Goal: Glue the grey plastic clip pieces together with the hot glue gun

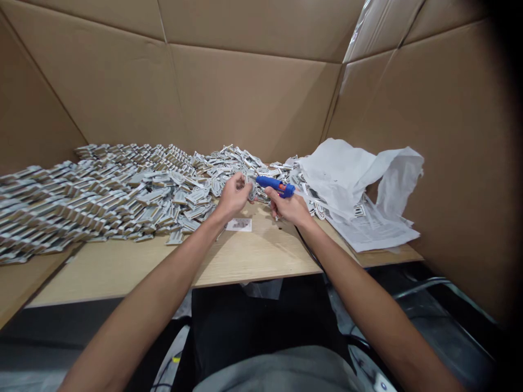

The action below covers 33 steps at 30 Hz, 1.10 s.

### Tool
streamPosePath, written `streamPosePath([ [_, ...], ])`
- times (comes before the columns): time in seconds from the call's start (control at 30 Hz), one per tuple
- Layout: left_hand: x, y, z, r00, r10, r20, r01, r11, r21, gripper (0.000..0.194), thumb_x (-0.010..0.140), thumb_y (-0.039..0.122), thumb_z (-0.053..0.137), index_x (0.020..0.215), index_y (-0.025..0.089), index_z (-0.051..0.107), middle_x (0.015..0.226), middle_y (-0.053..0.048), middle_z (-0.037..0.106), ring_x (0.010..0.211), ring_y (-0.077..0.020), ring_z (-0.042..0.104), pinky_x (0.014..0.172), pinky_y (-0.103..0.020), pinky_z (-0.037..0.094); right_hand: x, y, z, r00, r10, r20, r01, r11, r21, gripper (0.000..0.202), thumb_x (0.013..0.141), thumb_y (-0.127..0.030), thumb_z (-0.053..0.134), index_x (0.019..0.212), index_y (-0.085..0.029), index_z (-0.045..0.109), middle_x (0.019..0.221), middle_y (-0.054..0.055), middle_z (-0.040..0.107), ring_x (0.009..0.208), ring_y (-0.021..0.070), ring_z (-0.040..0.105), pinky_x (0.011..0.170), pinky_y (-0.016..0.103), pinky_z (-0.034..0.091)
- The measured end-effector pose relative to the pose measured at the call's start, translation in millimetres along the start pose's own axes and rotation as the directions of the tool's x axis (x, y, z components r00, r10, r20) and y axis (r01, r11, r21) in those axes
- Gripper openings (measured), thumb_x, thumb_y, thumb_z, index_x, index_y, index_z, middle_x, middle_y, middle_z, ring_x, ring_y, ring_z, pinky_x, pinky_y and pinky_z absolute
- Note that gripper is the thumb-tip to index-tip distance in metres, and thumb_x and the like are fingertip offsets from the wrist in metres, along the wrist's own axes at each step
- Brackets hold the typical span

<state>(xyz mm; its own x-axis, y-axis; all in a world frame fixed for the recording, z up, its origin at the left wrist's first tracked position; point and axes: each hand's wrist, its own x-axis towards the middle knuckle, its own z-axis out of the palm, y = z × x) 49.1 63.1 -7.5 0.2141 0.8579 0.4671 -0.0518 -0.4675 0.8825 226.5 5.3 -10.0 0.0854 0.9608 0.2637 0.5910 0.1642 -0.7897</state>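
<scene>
A blue glue gun (269,183) is gripped in my right hand (288,206), its nozzle pointing left. A clear glue stick juts from its rear, and a dark cord (307,245) runs down from it past the table edge. My left hand (236,193) is closed on a small grey-and-white flat piece (251,188), held right at the nozzle; its exact shape is partly hidden by the fingers. Behind both hands lies a loose heap of similar pieces (232,160). Below my left hand a small printed card (239,224) lies on the wooden table (253,261).
Stacked rows of grey-and-white pieces (61,201) cover the table's left side, with loose ones (180,198) beside them. Crumpled white sheeting (343,174) lies on the right over more pieces. Cardboard walls (253,103) enclose the back and sides.
</scene>
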Motion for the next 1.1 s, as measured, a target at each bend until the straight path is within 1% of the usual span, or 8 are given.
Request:
streamPosePath([
  [0.13,0,-1,0.1,1.0,-0.005,-0.009,0.005,1.0,0.002,0.021,0.088,0.013,0.061,0.077,0.021,0.045,0.067,0.004,0.054,0.055,-0.014,0.066,0.049,-0.026,0.055,1,0,0,1.0,0.005,-0.007,-0.005,1.0,-0.008,0.071,0.087,-0.087,0.05,0.058,-0.023,0.062,0.051,0.002,0.065,0.052,0.0165,0.062,0.059,0.029,0.047],
  [0.4,0,-3,-0.4,1.0,0.012,-0.026,-0.011,1.0,0.02,0.019,0.087,0.014,0.061,0.076,0.021,0.047,0.065,0.004,0.053,0.054,-0.015,0.066,0.048,-0.027,0.057,2,2,3,0.998,-0.052,-0.019,0.052,0.999,0.015,0.071,0.087,-0.085,0.052,0.055,-0.023,0.06,0.047,0.001,0.061,0.045,0.016,0.06,0.053,0.029,0.045],
  [0.57,-1,-1,-0.4,0.999,0.009,-0.033,-0.008,0.999,0.043,0.019,0.087,0.016,0.063,0.077,0.02,0.048,0.063,0.004,0.054,0.054,-0.0131,0.065,0.05,-0.025,0.055,1,1,3,0.999,-0.052,-0.016,0.052,0.999,-0.006,0.071,0.088,-0.085,0.051,0.055,-0.023,0.062,0.046,0.002,0.061,0.045,0.016,0.06,0.053,0.029,0.046],
  [0.77,-2,-3,-2.0,0.998,0.054,-0.036,-0.051,0.996,0.075,0.019,0.088,0.017,0.063,0.077,0.021,0.048,0.065,0.004,0.055,0.054,-0.013,0.063,0.05,-0.024,0.053,-1,1,5,0.998,-0.069,-0.008,0.069,0.994,0.083,0.067,0.087,-0.083,0.055,0.058,-0.023,0.063,0.05,0.002,0.065,0.046,0.0163,0.061,0.052,0.03,0.047],
  [0.9,-2,-5,-4.3,0.998,0.063,-0.023,-0.06,0.994,0.093,0.018,0.089,0.017,0.063,0.078,0.02,0.049,0.068,0.003,0.057,0.054,-0.0126,0.064,0.05,-0.023,0.053,-4,0,9,0.997,-0.079,-0.008,0.079,0.982,0.17,0.058,0.085,-0.078,0.062,0.068,-0.023,0.068,0.056,0.002,0.068,0.049,0.0183,0.064,0.052,0.03,0.049],
  [1.0,-2,-5,-5.4,0.997,0.075,0.0,-0.075,0.993,0.089,0.019,0.089,0.019,0.064,0.078,0.021,0.048,0.07,0.002,0.058,0.054,-0.0129,0.064,0.05,-0.025,0.054,-6,-1,11,0.995,-0.093,-0.032,0.097,0.982,0.165,0.054,0.085,-0.074,0.067,0.072,-0.022,0.071,0.056,0.003,0.066,0.052,0.0206,0.067,0.053,0.03,0.049],
  [1.1,-2,-5,-5.2,0.997,0.075,0.004,-0.075,0.994,0.078,0.023,0.088,0.02,0.067,0.077,0.021,0.047,0.068,0.003,0.054,0.054,-0.0137,0.063,0.05,-0.026,0.054,-7,-2,13,0.984,-0.177,-0.031,0.18,0.975,0.13,0.049,0.088,-0.068,0.067,0.078,-0.021,0.075,0.057,0.002,0.067,0.057,0.0211,0.068,0.058,0.03,0.05],
])
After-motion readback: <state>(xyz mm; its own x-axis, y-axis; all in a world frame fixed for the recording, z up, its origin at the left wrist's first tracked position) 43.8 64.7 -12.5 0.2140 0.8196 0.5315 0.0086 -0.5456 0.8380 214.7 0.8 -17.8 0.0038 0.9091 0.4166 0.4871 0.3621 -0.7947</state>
